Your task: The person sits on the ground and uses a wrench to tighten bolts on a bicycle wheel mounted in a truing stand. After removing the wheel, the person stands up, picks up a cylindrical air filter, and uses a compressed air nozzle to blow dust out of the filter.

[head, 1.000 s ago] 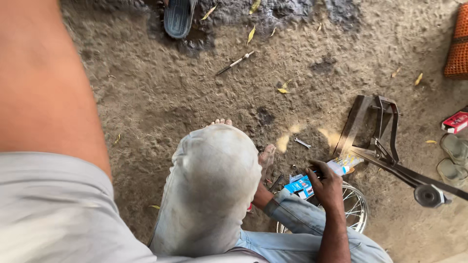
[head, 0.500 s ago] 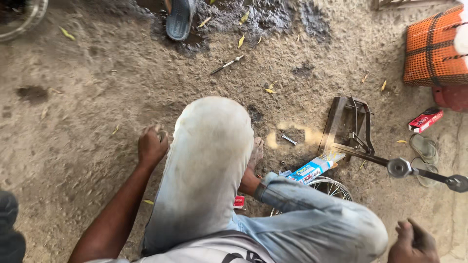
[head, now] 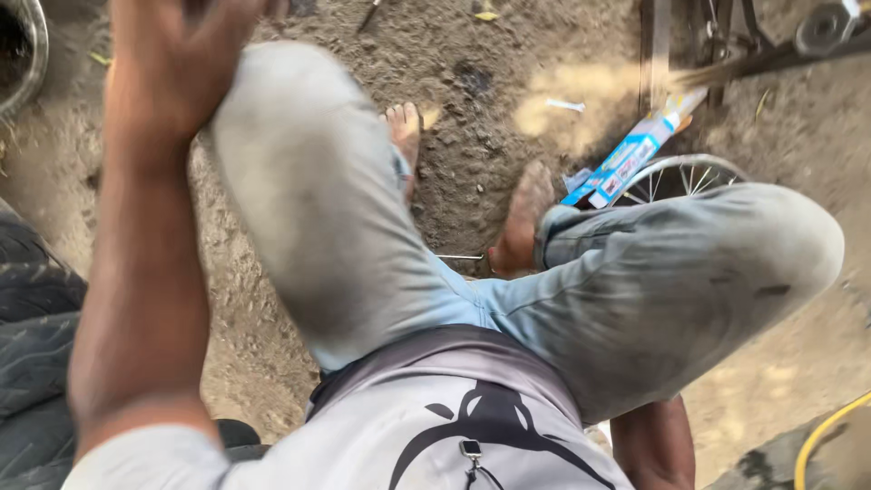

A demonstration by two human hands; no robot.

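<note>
I sit on dirt ground with both knees bent, in dusty light jeans. My left hand [head: 181, 63] is raised at the top left, close to the camera, just beside my left knee [head: 299, 136]. It is blurred and its fingers run off the top edge, so its grip is unclear. Of my right arm only the forearm [head: 653, 445] shows at the bottom, behind my right thigh; the hand is hidden. A blue and white tube-shaped pack [head: 626, 163] lies on a small spoked wheel [head: 689, 177] beyond my bare feet.
A dark metal frame with a rod [head: 708, 54] lies at the top right. A black tyre [head: 36, 345] is at the left, a rim [head: 27, 63] at the top left. A yellow hose [head: 821, 436] curves at the bottom right. A thin metal pin [head: 458, 258] lies between my feet.
The view has swung down and closer to my legs. My left hand has lifted off the ground to beside my knee. My right hand has dropped out of sight behind my thigh.
</note>
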